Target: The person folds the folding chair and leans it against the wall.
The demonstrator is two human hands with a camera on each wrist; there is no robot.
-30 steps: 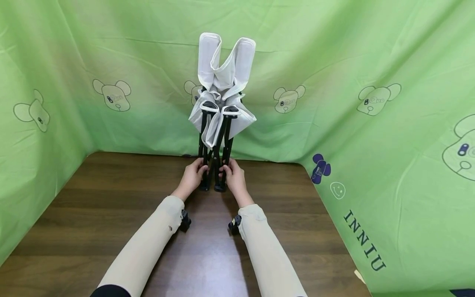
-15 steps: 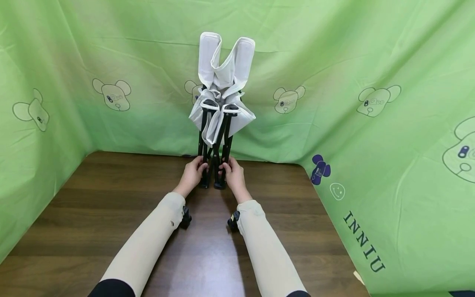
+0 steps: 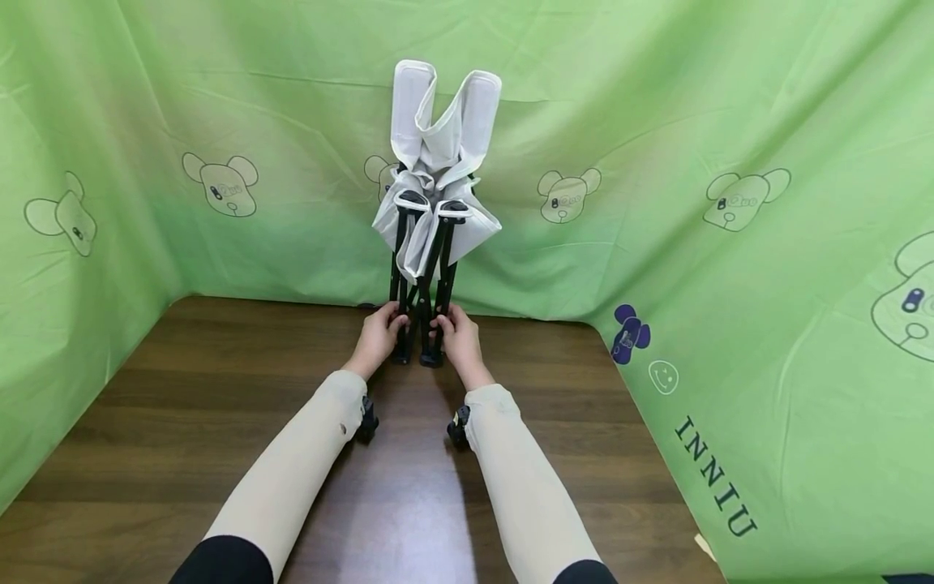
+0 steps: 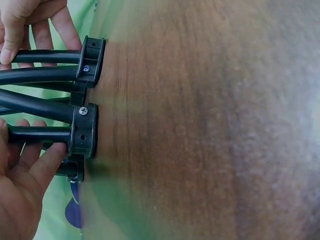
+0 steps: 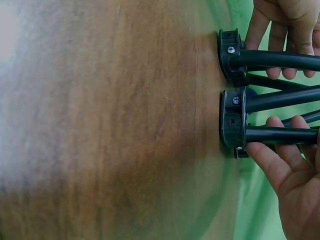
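A small folding camp chair (image 3: 477,122), with white fabric and thin black legs, stands upright and folded at the far side of the table. My left hand (image 3: 377,337) grips a leg low on its left side, thumb in front and fingers behind. On the other side my right hand (image 3: 460,342) holds a leg at about the same height. Close up in the left wrist view, black plastic feet (image 4: 84,131) with screws meet the wood, near the fingertips. The right wrist view shows the same kind of feet (image 5: 233,119), with the legs bunched close together.
A brown wooden table (image 3: 409,503) lies under both forearms. Green curtain (image 3: 292,243) printed with bear heads hangs right behind the chair and along both sides. A small pale object (image 3: 704,546) sits at the table's right edge.
The chair and both hands have shifted slightly away from me, towards the back curtain. The grip on the legs looks the same, and the chair stays folded.
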